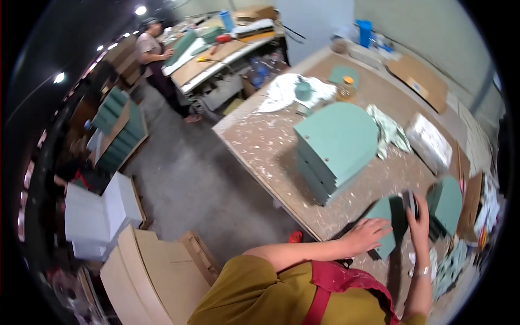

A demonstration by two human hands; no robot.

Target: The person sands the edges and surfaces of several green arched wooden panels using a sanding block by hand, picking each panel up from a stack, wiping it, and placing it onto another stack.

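Observation:
My left hand [368,237] lies with fingers stretched over a green round-ended panel [385,208] near the table's front edge. Just right of that panel, my right hand [418,222] is closed round a small dark block [410,201] with a paler side, which looks like a sanding block. A dark shadow falls between the two hands. Farther back stands a tall stack of matching green panels [338,130] with small holes in the top one. More green panels [447,203] stand to the right of my right hand.
The worktable [254,143] is dusted with pale scraps. Behind the stack are white cloth [281,92], an amber bottle [346,89] and a wrapped white bundle [429,142]. Cartons [146,276] stand on the floor at left. A person [151,54] works at a far bench.

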